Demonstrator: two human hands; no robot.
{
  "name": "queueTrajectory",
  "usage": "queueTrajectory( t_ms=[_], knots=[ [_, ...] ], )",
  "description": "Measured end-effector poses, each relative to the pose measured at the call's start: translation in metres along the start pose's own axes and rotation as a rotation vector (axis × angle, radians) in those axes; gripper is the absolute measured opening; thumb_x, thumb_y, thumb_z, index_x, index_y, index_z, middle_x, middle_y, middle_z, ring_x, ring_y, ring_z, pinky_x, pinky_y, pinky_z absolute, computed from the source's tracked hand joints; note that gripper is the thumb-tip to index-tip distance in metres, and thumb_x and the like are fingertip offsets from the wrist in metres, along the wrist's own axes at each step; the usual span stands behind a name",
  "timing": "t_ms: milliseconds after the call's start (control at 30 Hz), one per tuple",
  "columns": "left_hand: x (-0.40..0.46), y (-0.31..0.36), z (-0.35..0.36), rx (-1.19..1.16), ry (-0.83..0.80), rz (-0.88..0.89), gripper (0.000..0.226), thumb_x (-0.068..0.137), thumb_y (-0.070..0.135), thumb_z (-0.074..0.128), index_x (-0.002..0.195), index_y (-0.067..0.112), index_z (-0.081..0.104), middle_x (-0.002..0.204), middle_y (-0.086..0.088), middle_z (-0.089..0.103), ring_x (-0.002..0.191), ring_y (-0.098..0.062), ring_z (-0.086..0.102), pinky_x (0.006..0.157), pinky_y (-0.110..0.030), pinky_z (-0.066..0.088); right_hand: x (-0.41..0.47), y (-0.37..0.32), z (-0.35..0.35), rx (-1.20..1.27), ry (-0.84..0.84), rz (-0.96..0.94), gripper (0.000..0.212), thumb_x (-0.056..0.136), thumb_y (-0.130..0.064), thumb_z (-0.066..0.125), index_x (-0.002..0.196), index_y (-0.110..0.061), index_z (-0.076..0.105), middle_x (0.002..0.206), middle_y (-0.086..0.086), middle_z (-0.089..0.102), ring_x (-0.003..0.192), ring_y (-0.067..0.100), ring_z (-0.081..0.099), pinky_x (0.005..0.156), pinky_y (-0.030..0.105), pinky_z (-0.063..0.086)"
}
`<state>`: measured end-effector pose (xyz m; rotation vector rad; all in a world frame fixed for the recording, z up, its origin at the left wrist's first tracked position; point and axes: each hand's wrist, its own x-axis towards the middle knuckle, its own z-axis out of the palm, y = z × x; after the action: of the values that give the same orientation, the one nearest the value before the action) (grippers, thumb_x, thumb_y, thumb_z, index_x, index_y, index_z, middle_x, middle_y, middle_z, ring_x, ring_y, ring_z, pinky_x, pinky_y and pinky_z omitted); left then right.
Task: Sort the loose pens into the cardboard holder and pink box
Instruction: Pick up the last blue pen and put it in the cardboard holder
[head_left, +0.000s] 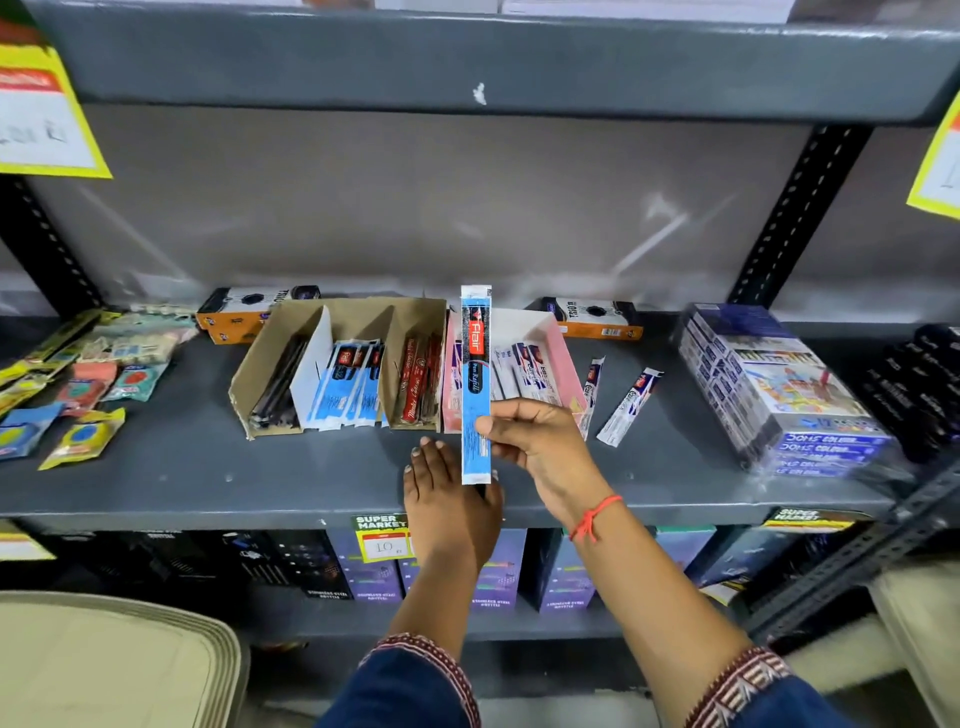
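My right hand (535, 441) holds a long blue pen packet (476, 364) upright in front of the pink box (563, 358), which has white pen packets lying in it. To its left stands the cardboard holder (260, 358) with three compartments: dark pens on the left, blue packets in the middle, red packets on the right. My left hand (447, 499) lies flat on the shelf's front edge, fingers together, holding nothing. Two loose white pen packets (628, 405) lie on the shelf right of the pink box.
Two orange-and-black boxes (234, 317) stand at the back of the grey shelf (208, 478). Small coloured packets (83, 395) lie at the left. A wrapped stack of blue boxes (779, 395) sits at the right, with black items beyond. An upper shelf overhangs.
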<state>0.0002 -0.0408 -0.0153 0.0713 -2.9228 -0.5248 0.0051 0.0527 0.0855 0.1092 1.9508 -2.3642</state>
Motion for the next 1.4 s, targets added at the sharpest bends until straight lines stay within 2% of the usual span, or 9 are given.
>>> queueTrajectory(
  t_ms=[167,433,567,733,900,1033,1167,1267,1400],
  knots=[
    [-0.001,0.0,-0.001,-0.021,-0.021,-0.001,0.074,0.091,0.048,0.029,0.145,0.002,0.006,0.154,-0.021,0.013,0.143,-0.031,0.013,0.117,-0.039,0.006,0.001,0.0,0.002,0.001,0.018,0.001,0.021,0.082,0.007,0.061,0.073,-0.01,0.069,0.053,-0.012,0.072,0.048,-0.003,0.063,0.05,0.008,0.05],
    [-0.001,-0.003,-0.011,-0.049,-0.061,0.013,0.075,0.092,0.049,0.028,0.145,0.003,0.002,0.156,-0.019,0.009,0.144,-0.03,0.008,0.117,-0.038,0.002,0.002,0.002,0.006,-0.032,0.065,0.021,0.014,0.081,0.006,0.063,0.094,0.01,0.067,0.062,-0.008,0.072,0.055,0.002,0.063,0.051,0.009,0.05],
    [0.001,-0.015,-0.022,-0.044,-0.126,0.056,0.077,0.091,0.052,0.028,0.146,0.005,0.002,0.156,-0.017,0.005,0.144,-0.027,0.003,0.117,-0.036,-0.001,0.006,-0.001,0.015,-0.035,0.08,0.034,0.019,0.081,0.008,0.062,0.073,-0.009,0.069,0.055,-0.008,0.07,0.05,0.001,0.06,0.047,0.008,0.049],
    [0.002,-0.068,-0.041,0.012,-0.061,-0.045,0.076,0.092,0.053,0.025,0.145,0.002,0.008,0.156,-0.017,0.009,0.144,-0.026,0.006,0.117,-0.035,0.0,0.021,-0.003,0.049,-0.06,0.053,0.06,0.029,0.082,0.011,0.059,0.067,-0.014,0.063,0.043,-0.012,0.066,0.039,-0.006,0.057,0.043,0.007,0.045],
    [0.019,-0.123,-0.064,0.004,-0.035,-0.228,0.076,0.092,0.054,0.022,0.144,0.0,0.007,0.156,-0.018,0.008,0.144,-0.027,0.006,0.117,-0.036,0.001,0.036,0.002,0.089,-0.14,0.092,0.072,0.028,0.081,0.01,0.059,0.069,-0.015,0.059,0.064,0.002,0.061,0.047,0.008,0.051,0.04,0.011,0.042],
    [0.035,-0.156,-0.074,0.02,-0.017,-0.31,0.077,0.093,0.053,0.023,0.144,-0.002,0.008,0.155,-0.02,0.009,0.144,-0.028,0.008,0.117,-0.037,0.002,0.056,0.008,0.118,-0.216,0.145,0.087,0.031,0.079,0.011,0.06,0.065,-0.016,0.053,0.061,0.004,0.054,0.046,0.013,0.044,0.037,0.014,0.04],
    [0.045,-0.168,-0.072,0.035,0.015,-0.307,0.075,0.093,0.051,0.022,0.144,-0.002,0.007,0.155,-0.021,0.009,0.144,-0.028,0.007,0.117,-0.036,0.002,0.081,0.011,0.137,-0.424,0.236,0.077,0.034,0.076,0.007,0.062,0.057,-0.02,0.053,0.062,0.009,0.059,0.049,0.019,0.053,0.053,0.031,0.051],
    [0.049,-0.172,-0.066,0.038,0.062,-0.299,0.075,0.092,0.051,0.026,0.144,-0.001,0.008,0.155,-0.02,0.009,0.144,-0.028,0.008,0.117,-0.036,0.002,0.097,0.008,0.151,-0.596,0.282,0.005,0.025,0.075,0.003,0.058,0.064,-0.02,0.059,0.087,0.017,0.071,0.076,0.03,0.068,0.079,0.041,0.058],
    [0.049,-0.172,-0.065,0.021,0.067,-0.294,0.075,0.091,0.048,0.03,0.144,0.0,0.006,0.156,-0.019,0.007,0.144,-0.027,0.006,0.117,-0.036,0.0,0.107,0.003,0.167,-0.853,0.248,-0.069,0.024,0.078,0.005,0.045,0.087,-0.003,0.066,0.104,0.023,0.069,0.094,0.038,0.065,0.08,0.036,0.054]
  ],
)
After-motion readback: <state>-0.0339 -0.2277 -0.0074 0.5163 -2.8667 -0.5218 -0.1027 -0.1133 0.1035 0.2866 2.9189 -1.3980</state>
